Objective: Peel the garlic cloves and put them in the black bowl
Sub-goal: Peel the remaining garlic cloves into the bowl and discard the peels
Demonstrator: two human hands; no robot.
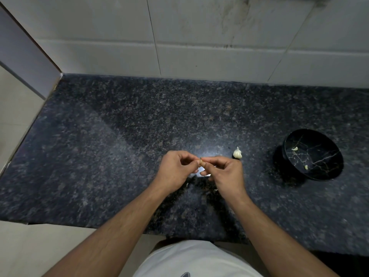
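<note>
Garlic clove [200, 162]: small, mostly hidden, pinched between the fingertips of left hand [175, 168] and right hand [225, 172], held above the dark speckled granite counter [119, 146]. Garlic bulb [237, 153]: on the counter just beyond the right hand. Black bowl [313, 154]: well to the right, gold-veined, holding two peeled cloves [294, 148]; white tiled wall [199, 37] behind.

Right of the fingers [201, 163], a garlic bulb [237, 153] stands near; the black bowl [313, 154] lies beyond. Left of them, bare counter [99, 146] lies open.
</note>
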